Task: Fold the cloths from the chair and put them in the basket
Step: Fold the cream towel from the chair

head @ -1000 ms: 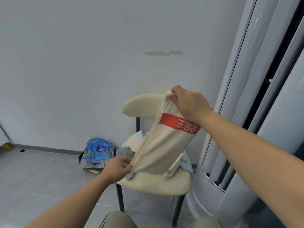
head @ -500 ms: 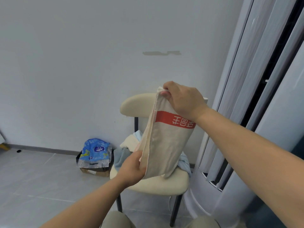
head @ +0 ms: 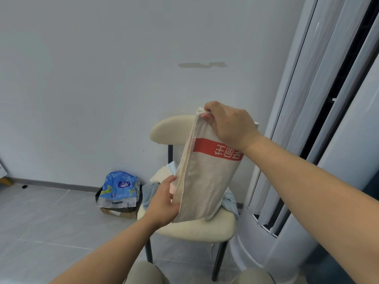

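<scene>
The right hand pinches the top corner of a folded beige cloth with a red printed band, holding it upright in the air in front of a cream padded chair, while the left hand grips the cloth's lower left edge. More cloths, cream and pale blue, lie heaped on the chair seat behind it. On the tiled floor left of the chair, a blue plastic pack rests on a cardboard box by the wall.

One head cam – faces fwd/down, close over chair.
</scene>
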